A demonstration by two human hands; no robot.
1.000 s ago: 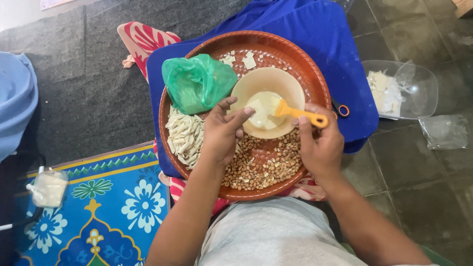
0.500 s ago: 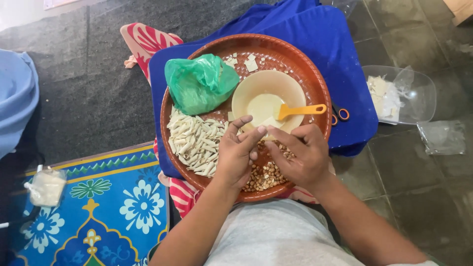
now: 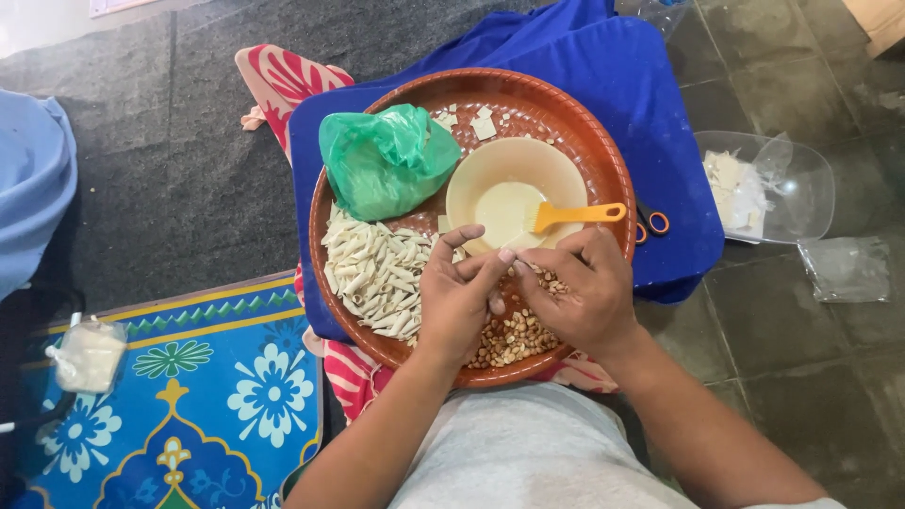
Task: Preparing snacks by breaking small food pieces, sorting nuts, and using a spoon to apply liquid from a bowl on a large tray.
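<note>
Pale piece (image 3: 506,253) seemingly pinched between both hands (image 3: 518,297)

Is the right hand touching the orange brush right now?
Apart. The head view shows the right hand below the orange brush, with tray surface visible between them.

A ribbed reddish-brown plastic tray (image 3: 603,160) with a dull sheen sits on smooth blue cloth (image 3: 613,66). In it lie a crinkled, glossy green plastic bag (image 3: 382,160), a matt cream plastic bowl (image 3: 471,188), an orange plastic brush (image 3: 575,214), pale matt rolled pieces (image 3: 372,273) and smooth tan nuts (image 3: 514,339). Beside the tray: polished dark stone floor tiles (image 3: 801,377), a clear plastic container (image 3: 801,179), rough grey carpet (image 3: 141,141) and a printed woven mat (image 3: 189,377).
</note>
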